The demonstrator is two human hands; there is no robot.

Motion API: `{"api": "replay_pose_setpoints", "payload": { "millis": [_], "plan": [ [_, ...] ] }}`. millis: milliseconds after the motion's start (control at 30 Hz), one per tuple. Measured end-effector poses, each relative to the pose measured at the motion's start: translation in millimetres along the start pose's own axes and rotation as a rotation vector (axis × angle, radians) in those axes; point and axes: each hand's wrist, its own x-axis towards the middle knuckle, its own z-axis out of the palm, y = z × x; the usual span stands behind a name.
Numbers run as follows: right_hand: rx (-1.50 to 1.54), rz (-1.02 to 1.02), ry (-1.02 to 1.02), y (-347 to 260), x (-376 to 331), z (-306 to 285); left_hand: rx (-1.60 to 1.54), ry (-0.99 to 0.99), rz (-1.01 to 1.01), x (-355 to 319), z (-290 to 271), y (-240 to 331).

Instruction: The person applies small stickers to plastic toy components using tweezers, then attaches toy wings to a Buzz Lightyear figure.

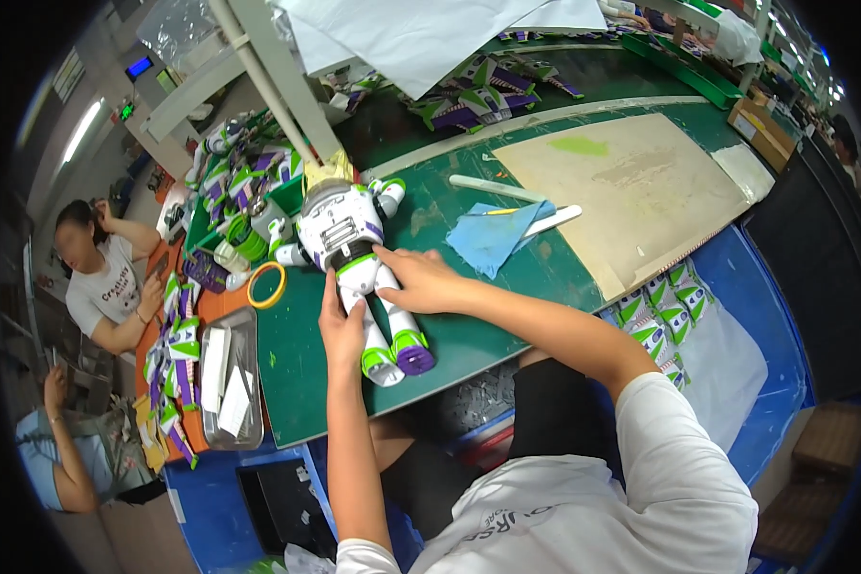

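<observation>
A white toy astronaut figure [342, 225] with green and purple trim lies on the green workbench, its feet toward me. My left hand [342, 323] is closed around the figure's left-side hip and upper leg, thumb along the thigh. From the other side my right hand [419, 281] grips the waist and the other thigh, its fingers near the black waist band. Both palms hide part of the hips. Beside the figure's arm is a roll of yellow tape [266, 285]. To the right rest a blue cloth [493, 237] and a white-bladed tool [553, 221].
A tan board [631, 191] covers the bench's right side. Metal tray [231, 383] and piled toy parts [244, 177] stand at left, with a seated person [105, 277] beyond. More parts lie on the back conveyor [483, 96]. A blue bin [737, 383] holds wrapped pieces at right.
</observation>
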Motion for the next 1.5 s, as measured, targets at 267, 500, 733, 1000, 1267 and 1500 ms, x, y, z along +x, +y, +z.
{"api": "replay_pose_setpoints", "payload": {
  "millis": [267, 500, 733, 1000, 1267, 1500],
  "plan": [
    [-0.697, 0.046, 0.29, 138, -78, -122, -0.058, -0.014, -0.016, -6, 3, 1],
    [-0.553, -0.104, 0.389, 119, -56, -83, -0.02, -0.02, -0.013, -8, -4, 8],
    [-0.623, -0.023, 0.28, 55, -47, -37, 0.043, -0.063, -0.04, -3, -6, 10],
    [-0.512, -0.044, 0.193, 46, -6, -59, 0.638, 0.139, 0.278, -5, 28, 66],
    [-0.335, 0.342, 0.963, 245, 84, -239, 0.391, -0.222, -0.261, 184, 173, 49],
    [-0.084, 0.48, 0.633, 356, 166, -309, -0.4, -0.294, -1.016, 364, 185, 17]
  ]
}}
